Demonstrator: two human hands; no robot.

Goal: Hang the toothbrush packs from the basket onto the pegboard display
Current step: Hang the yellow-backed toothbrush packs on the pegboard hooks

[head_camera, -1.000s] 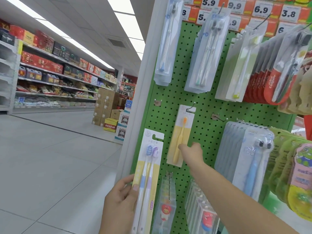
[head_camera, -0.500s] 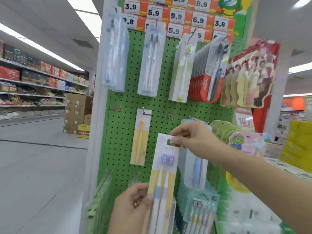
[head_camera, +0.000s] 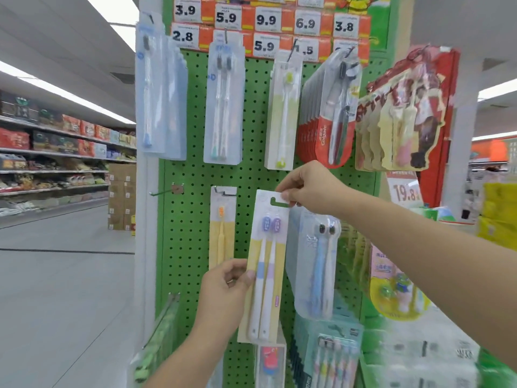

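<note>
The right hand (head_camera: 310, 189) is pinching the twin toothbrush pack (head_camera: 265, 264) at its top hang-hole; the left hand (head_camera: 226, 289) is gripping its left edge lower down.

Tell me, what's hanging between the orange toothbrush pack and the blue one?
In the head view, the two-brush pack sits between the orange toothbrush pack and the blue one. The left hand grips its side; the right hand pinches its top.

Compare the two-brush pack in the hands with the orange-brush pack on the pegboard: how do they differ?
The two-brush pack holds two brushes with purple heads; the orange-brush pack holds one. The two-brush pack is off any hook, gripped by the left hand low and pinched by the right hand at its hang slot; the orange-brush pack hangs from a peg. Both have white-and-yellow cards.
</note>
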